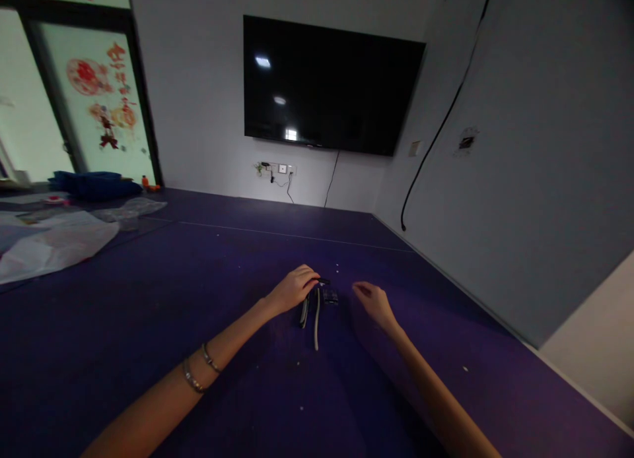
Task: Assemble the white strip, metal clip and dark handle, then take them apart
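Observation:
My left hand [298,288] is closed, its fingertips pinching a thin dark piece [323,281] that sticks out to the right; its kind is too small to tell. Just below those fingers lies a short bundle of grey and dark strips [304,313]. A single pale grey strip [317,323] lies beside it, pointing toward me. Right of the strips is a small dark, flat rectangular thing [330,297] with pale marks. My right hand [374,304] hovers apart on the right, fingers curled and pressed together; anything between them is hidden.
The purple surface [198,326] carries small pale specks. White plastic sheeting [59,243] and a dark blue cloth heap [96,185] lie at the left, near a small orange bottle [145,181]. A black cable [440,125] hangs down the right wall; a television [331,85] is mounted ahead.

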A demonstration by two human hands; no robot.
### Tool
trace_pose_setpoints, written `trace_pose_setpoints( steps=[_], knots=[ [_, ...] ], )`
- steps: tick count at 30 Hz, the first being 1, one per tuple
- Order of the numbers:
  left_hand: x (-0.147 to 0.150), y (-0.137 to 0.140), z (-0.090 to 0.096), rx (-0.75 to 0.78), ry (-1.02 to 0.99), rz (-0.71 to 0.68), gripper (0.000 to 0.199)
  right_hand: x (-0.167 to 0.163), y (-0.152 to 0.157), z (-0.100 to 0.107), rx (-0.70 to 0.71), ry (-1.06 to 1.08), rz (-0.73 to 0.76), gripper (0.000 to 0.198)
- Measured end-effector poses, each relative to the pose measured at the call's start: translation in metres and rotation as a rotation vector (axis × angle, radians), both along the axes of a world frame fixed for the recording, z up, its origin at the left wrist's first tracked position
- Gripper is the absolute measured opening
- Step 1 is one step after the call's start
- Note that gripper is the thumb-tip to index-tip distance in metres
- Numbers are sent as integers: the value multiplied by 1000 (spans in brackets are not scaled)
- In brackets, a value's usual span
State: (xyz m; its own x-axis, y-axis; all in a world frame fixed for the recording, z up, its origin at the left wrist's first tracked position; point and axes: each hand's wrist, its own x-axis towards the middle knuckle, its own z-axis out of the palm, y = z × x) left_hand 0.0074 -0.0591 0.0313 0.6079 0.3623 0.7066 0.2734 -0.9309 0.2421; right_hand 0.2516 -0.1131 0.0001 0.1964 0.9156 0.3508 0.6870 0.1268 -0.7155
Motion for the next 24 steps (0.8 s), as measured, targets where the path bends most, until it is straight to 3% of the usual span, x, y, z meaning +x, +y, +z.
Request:
trace_pose_setpoints(
  steps=[4, 7, 19, 24],
  knots=[
    [3, -4, -3, 11, 35, -9, 20, -29, -2, 19, -41, 514, 172, 37],
    [6, -7, -3, 20, 41, -16, 20, -46, -7, 25, -67, 646, 233, 39],
    [8, -14, -2, -11, 76, 14, 19, -52, -6, 23, -31, 635, 288, 29],
    [7, -13, -3, -27, 93, 139, 43, -40, 13, 17, 4, 511, 250, 24]
  ],
)
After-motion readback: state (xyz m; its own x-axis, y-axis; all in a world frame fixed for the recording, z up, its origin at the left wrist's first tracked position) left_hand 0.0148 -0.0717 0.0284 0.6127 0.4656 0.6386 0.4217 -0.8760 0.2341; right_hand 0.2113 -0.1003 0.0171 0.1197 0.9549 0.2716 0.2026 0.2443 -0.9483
